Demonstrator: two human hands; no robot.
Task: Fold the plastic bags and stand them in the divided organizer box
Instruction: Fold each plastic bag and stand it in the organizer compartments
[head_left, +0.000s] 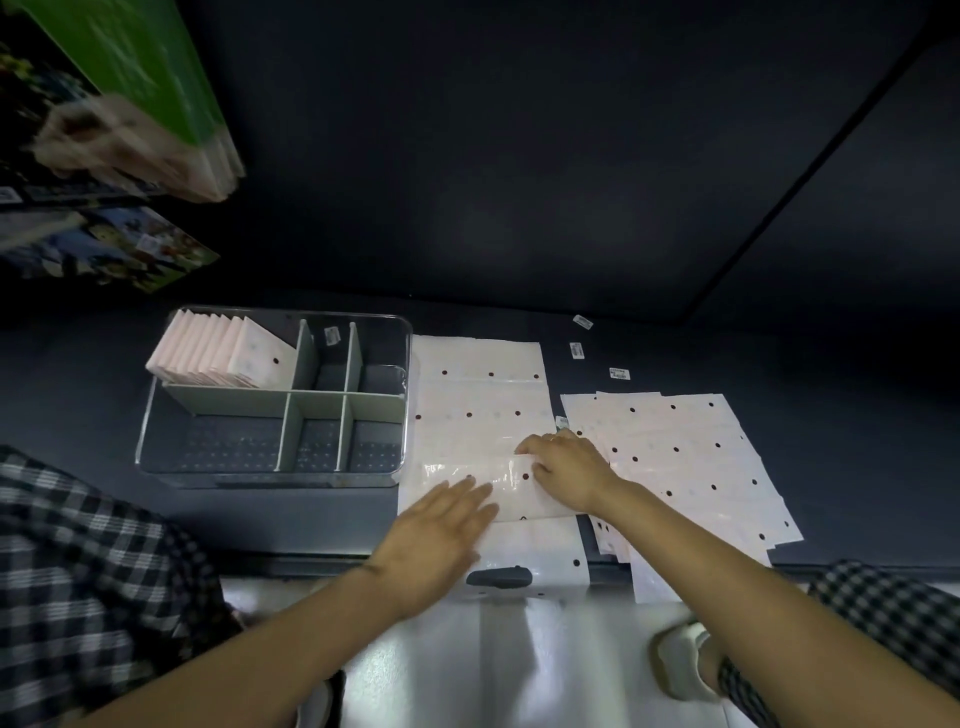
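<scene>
Item: folding step in progress, one bag on the work surface. Plastic bag (483, 415), white with dark punched dots, lies flat on the dark table (519, 234) just right of the organizer box (400, 364); its near portion hangs over the table edge toward the person. Right hand (569, 470): fingers curled over a raised fold of the bag at its right side, apparently pinching the film, though glare on the plastic makes the exact grip hard to read. Left hand (441, 525): fingers straight, palm down, lying on or just above the near-left part of the same bag, grasping nothing. Both hands meet at the crease line running across the bag. Organizer box: clear walls, pale dividers; folded bags (223, 351) stand upright in the far-left compartment, other compartments hold none. Unfolded stack (685, 457): loose bags fanned on the table to the right, partly under the right forearm. Small labels (576, 351) lie beyond the stack. Judged next requirement: flatten the crease with the left palm, complete further folds to a compact packet, then stand it beside those already filed.
</scene>
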